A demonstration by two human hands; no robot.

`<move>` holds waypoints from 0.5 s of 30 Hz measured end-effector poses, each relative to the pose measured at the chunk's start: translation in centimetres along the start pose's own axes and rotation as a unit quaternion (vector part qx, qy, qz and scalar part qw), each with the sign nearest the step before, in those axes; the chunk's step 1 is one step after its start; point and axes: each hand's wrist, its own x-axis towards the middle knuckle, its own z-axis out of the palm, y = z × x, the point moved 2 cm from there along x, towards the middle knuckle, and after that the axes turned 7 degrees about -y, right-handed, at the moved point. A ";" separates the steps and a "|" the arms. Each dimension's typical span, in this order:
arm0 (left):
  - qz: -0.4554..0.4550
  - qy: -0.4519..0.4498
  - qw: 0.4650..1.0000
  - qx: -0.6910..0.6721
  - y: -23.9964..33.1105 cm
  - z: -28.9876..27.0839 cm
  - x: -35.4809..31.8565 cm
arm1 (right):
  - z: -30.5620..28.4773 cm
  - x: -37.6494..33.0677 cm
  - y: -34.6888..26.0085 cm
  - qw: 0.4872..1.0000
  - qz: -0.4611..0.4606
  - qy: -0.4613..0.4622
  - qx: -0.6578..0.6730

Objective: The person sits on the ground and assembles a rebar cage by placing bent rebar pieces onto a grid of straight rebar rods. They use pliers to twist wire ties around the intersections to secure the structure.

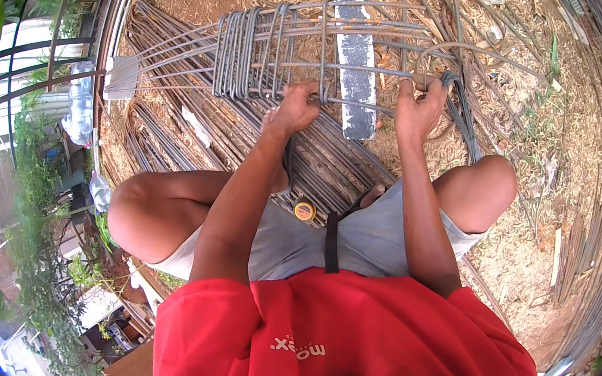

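My left hand (299, 107) is closed around the lower steel rod of a rebar cage, close beside a stirrup; a small dark piece shows at its fingertips. Several grey square stirrups (236, 55) are bunched on the long rods to its left, with a few spaced apart farther right. My right hand (419, 109) has its fingers curled at the right part of the cage, near the rod ends. What lies between them I cannot make out. Against these fingers hangs a looped bundle of grey wire (462, 119). A paint-worn grey-and-white board (356, 65) lies beneath the rods, between my hands.
Many long rebars (320, 159) lie on the ground under and before my bent legs. A yellow tape measure (304, 211) rests on them. A pale block (120, 77) is by the cage's left end. Plastic bottles (80, 102) stand farther left; more bars (589, 265) curve along the right.
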 end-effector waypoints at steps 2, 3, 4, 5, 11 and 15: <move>-0.009 0.009 1.000 0.017 0.0 -0.1 0.1 | -0.4 0.3 -0.2 1.000 -0.005 -0.007 0.002; -0.017 -0.004 1.000 0.000 0.0 -0.1 0.1 | -0.7 0.4 -0.1 1.000 0.000 0.001 -0.004; -0.017 -0.018 1.000 -0.012 0.1 -0.1 0.1 | -1.0 0.6 0.0 1.000 0.013 0.004 -0.014; -0.029 -0.041 0.999 -0.023 0.1 -0.3 0.3 | -1.2 0.9 0.3 0.999 0.042 0.013 -0.022; -0.012 -0.085 0.996 0.007 1.3 -1.9 0.0 | -1.7 1.1 2.0 0.997 0.050 0.063 0.015; 0.022 -0.119 0.992 0.021 1.9 -3.0 0.2 | -1.6 1.1 3.5 0.969 0.122 0.102 0.192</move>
